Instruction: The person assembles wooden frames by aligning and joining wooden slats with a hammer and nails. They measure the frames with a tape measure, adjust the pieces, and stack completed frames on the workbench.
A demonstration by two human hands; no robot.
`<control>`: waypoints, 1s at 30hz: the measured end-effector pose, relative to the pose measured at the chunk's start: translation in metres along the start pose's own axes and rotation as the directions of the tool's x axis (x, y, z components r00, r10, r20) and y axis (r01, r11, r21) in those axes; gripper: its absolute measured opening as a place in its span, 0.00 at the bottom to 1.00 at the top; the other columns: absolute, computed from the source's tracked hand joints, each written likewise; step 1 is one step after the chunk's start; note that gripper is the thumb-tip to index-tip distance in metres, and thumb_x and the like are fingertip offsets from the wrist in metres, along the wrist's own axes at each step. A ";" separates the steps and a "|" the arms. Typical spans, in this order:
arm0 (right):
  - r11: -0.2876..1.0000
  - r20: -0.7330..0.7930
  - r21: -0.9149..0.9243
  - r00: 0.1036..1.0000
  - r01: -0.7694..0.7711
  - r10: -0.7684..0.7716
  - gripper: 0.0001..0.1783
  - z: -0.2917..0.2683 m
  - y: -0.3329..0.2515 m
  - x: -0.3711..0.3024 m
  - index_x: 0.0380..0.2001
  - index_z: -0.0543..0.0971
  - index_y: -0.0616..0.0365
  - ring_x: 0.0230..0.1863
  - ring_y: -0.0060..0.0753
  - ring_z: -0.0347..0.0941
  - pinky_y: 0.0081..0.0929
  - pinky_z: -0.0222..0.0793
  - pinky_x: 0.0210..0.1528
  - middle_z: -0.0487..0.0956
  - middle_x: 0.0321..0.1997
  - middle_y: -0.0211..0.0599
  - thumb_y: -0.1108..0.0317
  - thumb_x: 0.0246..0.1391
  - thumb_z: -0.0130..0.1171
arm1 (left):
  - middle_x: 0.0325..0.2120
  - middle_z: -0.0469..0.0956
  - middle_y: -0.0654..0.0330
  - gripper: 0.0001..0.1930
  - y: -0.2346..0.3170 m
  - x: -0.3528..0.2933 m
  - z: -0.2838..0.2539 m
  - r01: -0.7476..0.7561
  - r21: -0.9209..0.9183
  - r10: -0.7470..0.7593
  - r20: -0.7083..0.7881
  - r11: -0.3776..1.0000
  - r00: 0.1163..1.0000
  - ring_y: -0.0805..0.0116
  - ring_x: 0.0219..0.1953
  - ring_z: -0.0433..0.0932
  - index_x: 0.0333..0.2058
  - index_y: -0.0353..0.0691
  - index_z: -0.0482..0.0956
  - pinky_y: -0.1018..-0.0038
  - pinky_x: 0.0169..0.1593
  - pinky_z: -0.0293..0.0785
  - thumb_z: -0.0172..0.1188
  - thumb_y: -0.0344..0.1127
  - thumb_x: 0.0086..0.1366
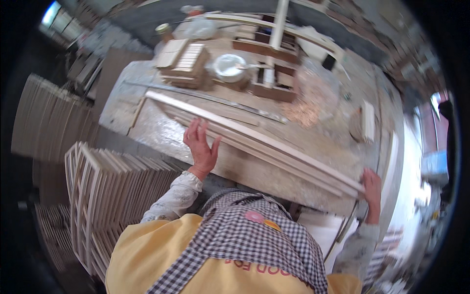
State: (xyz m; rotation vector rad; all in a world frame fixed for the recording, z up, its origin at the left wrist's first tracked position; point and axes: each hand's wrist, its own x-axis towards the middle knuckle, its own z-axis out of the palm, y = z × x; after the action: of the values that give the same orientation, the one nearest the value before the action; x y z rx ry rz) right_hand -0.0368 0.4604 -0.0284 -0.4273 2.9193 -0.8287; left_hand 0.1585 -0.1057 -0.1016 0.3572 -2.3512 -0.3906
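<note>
Several long, pale wooden strips lie side by side, slanting across the worktable from upper left to lower right. My left hand is open, its fingers spread and the fingertips touching the near strips left of their middle. At the right end of the strips, my right hand is closed around the end, with some of its fingers hidden. Beyond the strips lies a long, thin metal straightedge, roughly in line with them.
Farther back on the worktable stand a stack of wooden blocks, a white bowl and brown compartment boxes. Small wood pieces are heaped beside them. Slatted wooden frames stand at my left.
</note>
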 end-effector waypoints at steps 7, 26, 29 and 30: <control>0.990 0.099 0.083 0.989 -0.114 0.106 0.29 -0.010 -0.009 0.013 0.26 0.77 0.60 0.22 0.20 0.64 0.27 0.60 0.26 0.70 0.20 0.28 0.46 0.71 0.48 | 0.65 0.63 0.42 0.44 -0.151 -0.016 0.033 0.733 -0.147 -0.745 -0.058 0.664 0.664 0.44 0.68 0.61 0.68 0.32 0.57 0.52 0.69 0.56 0.72 0.41 0.60; 0.998 0.109 0.030 0.993 -0.053 0.050 0.31 0.004 -0.008 0.036 0.23 0.79 0.60 0.22 0.22 0.62 0.27 0.59 0.27 0.69 0.18 0.27 0.44 0.70 0.49 | 0.38 0.84 0.53 0.23 -0.247 -0.001 0.043 0.731 -0.224 -0.678 0.275 0.644 0.682 0.55 0.43 0.83 0.48 0.38 0.78 0.64 0.52 0.75 0.73 0.36 0.53; 0.998 0.129 0.016 0.990 -0.053 0.051 0.30 0.007 -0.015 0.036 0.23 0.79 0.61 0.21 0.22 0.61 0.28 0.59 0.27 0.70 0.18 0.27 0.46 0.70 0.49 | 0.53 0.79 0.45 0.26 -0.284 0.020 0.014 0.576 0.027 -0.576 0.085 0.817 0.813 0.45 0.59 0.75 0.60 0.42 0.75 0.59 0.64 0.68 0.62 0.33 0.60; 0.998 0.121 0.006 0.991 -0.061 0.060 0.30 0.005 -0.013 0.030 0.23 0.78 0.61 0.21 0.22 0.61 0.29 0.59 0.26 0.70 0.18 0.28 0.46 0.70 0.49 | 0.58 0.75 0.43 0.24 -0.286 0.057 -0.001 0.624 0.039 -0.625 0.030 0.780 0.780 0.43 0.63 0.71 0.59 0.40 0.75 0.57 0.66 0.66 0.58 0.33 0.63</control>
State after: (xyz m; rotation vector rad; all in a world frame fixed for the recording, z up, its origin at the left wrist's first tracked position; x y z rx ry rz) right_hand -0.0614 0.4386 -0.0259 -0.3724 2.8013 -0.7798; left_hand 0.1605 -0.3881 -0.1730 1.1716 -2.2213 -0.6801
